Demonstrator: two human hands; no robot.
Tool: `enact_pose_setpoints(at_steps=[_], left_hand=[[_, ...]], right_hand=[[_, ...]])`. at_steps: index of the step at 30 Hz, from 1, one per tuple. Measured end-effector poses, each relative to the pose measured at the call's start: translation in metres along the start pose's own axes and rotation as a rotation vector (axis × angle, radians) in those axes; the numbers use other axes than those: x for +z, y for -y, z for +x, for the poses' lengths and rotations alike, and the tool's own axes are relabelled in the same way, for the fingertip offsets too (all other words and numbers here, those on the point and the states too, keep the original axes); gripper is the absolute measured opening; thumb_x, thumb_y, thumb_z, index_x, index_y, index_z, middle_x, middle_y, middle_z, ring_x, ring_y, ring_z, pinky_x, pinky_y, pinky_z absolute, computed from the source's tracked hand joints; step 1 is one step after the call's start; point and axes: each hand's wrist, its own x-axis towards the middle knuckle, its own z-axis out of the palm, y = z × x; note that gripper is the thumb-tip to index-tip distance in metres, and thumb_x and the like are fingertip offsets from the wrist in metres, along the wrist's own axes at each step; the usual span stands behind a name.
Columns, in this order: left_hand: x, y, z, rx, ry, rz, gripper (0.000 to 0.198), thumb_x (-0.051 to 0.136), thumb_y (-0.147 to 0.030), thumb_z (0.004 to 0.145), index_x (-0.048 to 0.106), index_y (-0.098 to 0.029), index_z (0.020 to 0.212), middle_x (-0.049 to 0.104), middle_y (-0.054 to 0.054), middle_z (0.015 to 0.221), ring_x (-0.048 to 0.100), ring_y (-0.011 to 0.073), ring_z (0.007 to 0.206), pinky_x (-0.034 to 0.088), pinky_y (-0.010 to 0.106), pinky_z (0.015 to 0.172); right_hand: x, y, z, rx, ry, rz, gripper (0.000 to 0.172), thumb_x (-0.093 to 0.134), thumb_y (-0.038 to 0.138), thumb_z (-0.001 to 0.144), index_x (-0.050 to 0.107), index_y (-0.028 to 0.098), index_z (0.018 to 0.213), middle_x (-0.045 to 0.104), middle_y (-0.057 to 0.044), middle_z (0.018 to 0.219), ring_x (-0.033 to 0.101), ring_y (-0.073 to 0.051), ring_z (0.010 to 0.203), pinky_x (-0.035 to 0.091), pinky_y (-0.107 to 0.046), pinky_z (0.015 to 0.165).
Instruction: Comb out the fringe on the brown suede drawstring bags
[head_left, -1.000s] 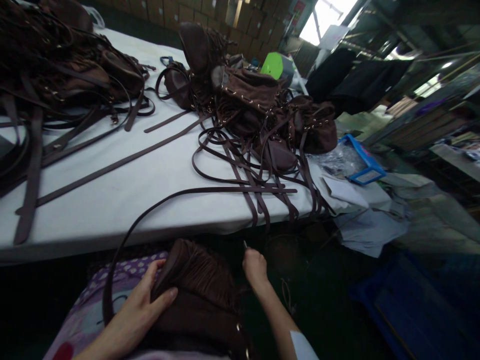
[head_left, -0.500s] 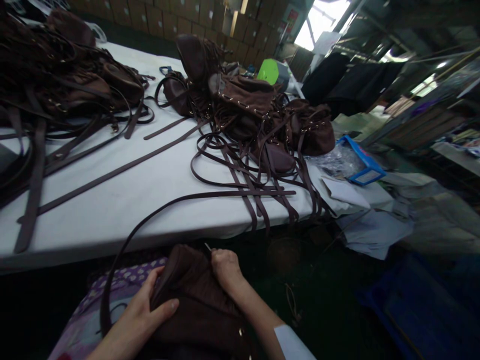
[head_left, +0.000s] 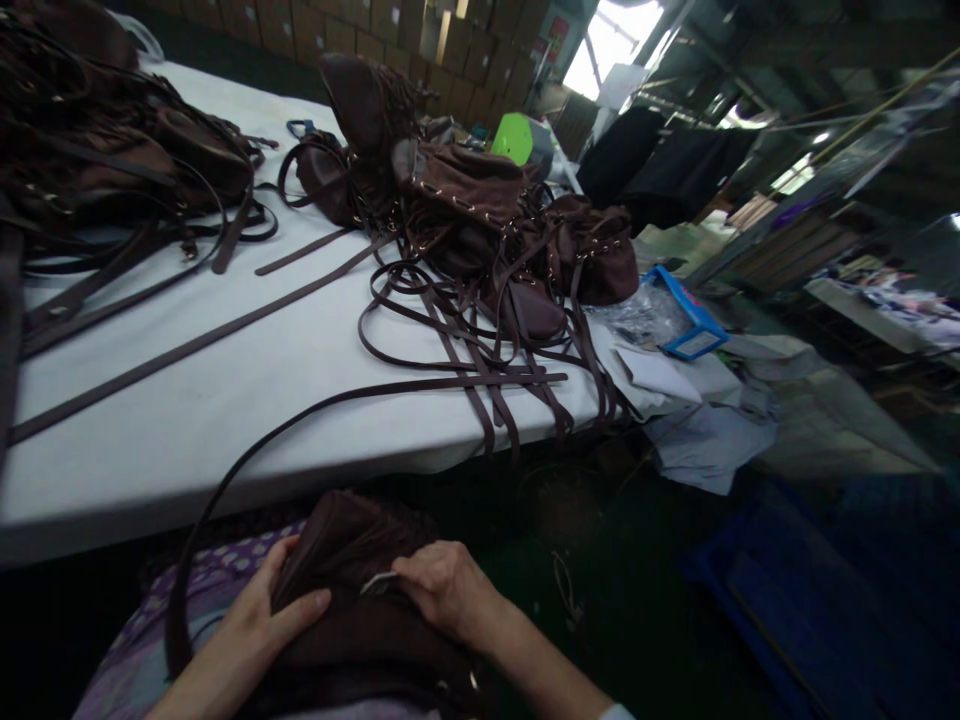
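A dark brown leather bag (head_left: 337,625) rests on my lap, over purple patterned cloth (head_left: 217,570). My left hand (head_left: 266,610) grips the bag's left end, thumb on the near face and fingers behind. Between the pinched fingers of my right hand (head_left: 446,590) is a small, pale metal tool (head_left: 379,582); its exact kind is too blurred to tell. The tool's tip lies against the bag's upper face. From the bag's left side a long brown strap (head_left: 300,412) curves up onto the white-covered table (head_left: 247,400).
Several brown bags (head_left: 465,200) with gold eyelets and trailing straps are heaped on the table; another pile (head_left: 112,160) stands at left. A blue box (head_left: 686,315) with clear plastic sits at the table's right end. A blue container (head_left: 810,590) is on the floor at right.
My right hand has moved from the bag's far edge down and inward, bringing the metal tool onto the bag's face. My left hand keeps its hold. The camera view has shifted slightly right.
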Motion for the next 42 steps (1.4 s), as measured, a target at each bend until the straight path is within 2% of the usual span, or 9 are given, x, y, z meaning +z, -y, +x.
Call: enact_pose_setpoints(at_steps=[10,15,20,24,28,33,37,40,42], left_hand=[[0.001,0.002,-0.008,0.023,-0.043,-0.010,0.069,0.067,-0.048,0.069,0.041,-0.017,0.125,0.064,0.015,0.123,0.059,0.0330,0.115,0.052,0.039,0.090],[-0.003,0.005,-0.009,0.029,-0.053,0.057,0.063,0.062,-0.049,0.073,0.043,-0.019,0.125,0.061,0.012,0.127,0.056,0.0325,0.118,0.048,0.042,0.097],[-0.002,0.001,-0.004,-0.008,-0.045,0.039,0.065,0.063,-0.047,0.073,0.042,-0.017,0.127,0.062,0.014,0.126,0.058,0.0320,0.116,0.050,0.042,0.094],[0.000,0.000,-0.002,0.006,-0.022,0.056,0.067,0.066,-0.046,0.070,0.045,-0.017,0.127,0.066,0.013,0.119,0.060,0.0332,0.113,0.052,0.041,0.093],[-0.005,0.008,-0.004,0.020,-0.053,0.092,0.067,0.062,-0.045,0.075,0.039,-0.019,0.132,0.060,0.012,0.129,0.053,0.0315,0.123,0.044,0.044,0.103],[-0.011,0.013,-0.004,-0.029,-0.058,0.061,0.068,0.060,-0.046,0.076,0.036,-0.019,0.135,0.060,0.012,0.128,0.053,0.0335,0.122,0.043,0.049,0.103],[-0.009,0.011,0.000,-0.063,-0.024,0.010,0.073,0.058,-0.047,0.078,0.030,-0.023,0.142,0.055,0.008,0.137,0.050,0.0299,0.126,0.042,0.044,0.106],[-0.008,0.013,0.004,-0.055,-0.024,0.093,0.078,0.058,-0.049,0.077,0.030,-0.021,0.143,0.050,0.008,0.141,0.046,0.0294,0.129,0.039,0.042,0.108],[-0.011,0.016,0.005,-0.041,-0.019,0.129,0.081,0.059,-0.051,0.075,0.030,-0.019,0.143,0.049,0.008,0.142,0.045,0.0296,0.131,0.037,0.041,0.109]], right_hand=[[0.042,-0.047,0.027,0.465,0.091,-0.128,0.015,0.056,0.022,0.091,0.067,0.014,0.082,0.069,-0.004,0.076,0.064,-0.015,0.068,0.048,-0.027,0.065],[0.029,-0.084,0.003,0.725,0.020,-0.140,0.023,0.050,0.018,0.095,0.067,0.010,0.081,0.067,-0.007,0.071,0.064,-0.016,0.064,0.048,-0.028,0.061],[-0.006,-0.046,-0.009,0.485,-0.131,-0.036,0.026,0.041,0.027,0.099,0.065,0.024,0.110,0.069,-0.004,0.097,0.061,-0.014,0.093,0.041,-0.025,0.084],[0.007,-0.002,0.022,0.090,-0.140,0.089,0.022,0.048,0.032,0.095,0.068,0.024,0.089,0.068,-0.001,0.078,0.059,-0.015,0.082,0.041,-0.026,0.082],[0.029,-0.039,0.039,0.405,-0.234,0.095,0.021,0.052,0.014,0.086,0.065,0.015,0.069,0.065,-0.008,0.064,0.059,-0.017,0.066,0.043,-0.027,0.068],[0.010,-0.108,-0.004,0.685,-0.422,0.200,0.035,0.043,0.023,0.092,0.069,0.013,0.072,0.064,-0.006,0.058,0.060,-0.017,0.056,0.042,-0.024,0.054],[-0.011,-0.082,-0.029,0.585,-0.513,0.379,0.036,0.043,0.038,0.094,0.072,0.017,0.096,0.072,-0.005,0.084,0.065,-0.018,0.075,0.049,-0.024,0.064],[-0.012,-0.058,-0.025,0.521,-0.576,0.515,0.031,0.057,0.046,0.086,0.074,0.020,0.084,0.071,-0.002,0.077,0.064,-0.016,0.069,0.049,-0.024,0.063],[-0.011,-0.064,-0.023,0.616,-0.696,0.533,0.038,0.054,0.050,0.086,0.074,0.018,0.081,0.070,-0.003,0.071,0.062,-0.016,0.064,0.047,-0.023,0.059]])
